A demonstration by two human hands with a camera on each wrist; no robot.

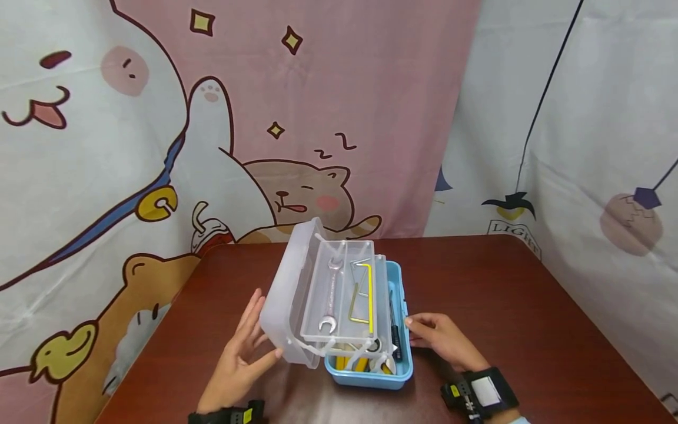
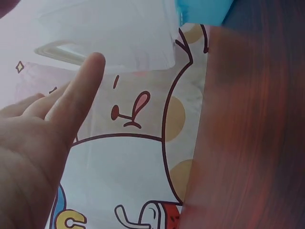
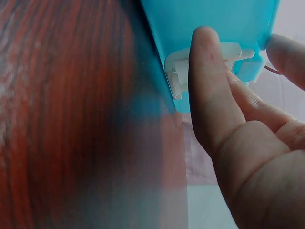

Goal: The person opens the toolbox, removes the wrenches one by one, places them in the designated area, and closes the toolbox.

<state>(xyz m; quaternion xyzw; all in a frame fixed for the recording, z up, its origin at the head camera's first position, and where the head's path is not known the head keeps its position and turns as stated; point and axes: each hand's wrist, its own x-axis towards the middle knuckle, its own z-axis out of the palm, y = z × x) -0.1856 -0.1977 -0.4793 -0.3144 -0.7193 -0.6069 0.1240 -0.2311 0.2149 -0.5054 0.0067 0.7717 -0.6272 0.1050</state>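
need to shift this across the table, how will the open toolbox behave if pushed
The toolbox may feel heavy for its size, holding metal-looking tools like the wrench. It could tip leftward, since the open lid hangs past that side. The yellow hex key seems to lie loose in the upper tray, so a jerky push might make it slide.

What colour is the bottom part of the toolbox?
The toolbox's bottom part is light blue, and it shows best in the head view.
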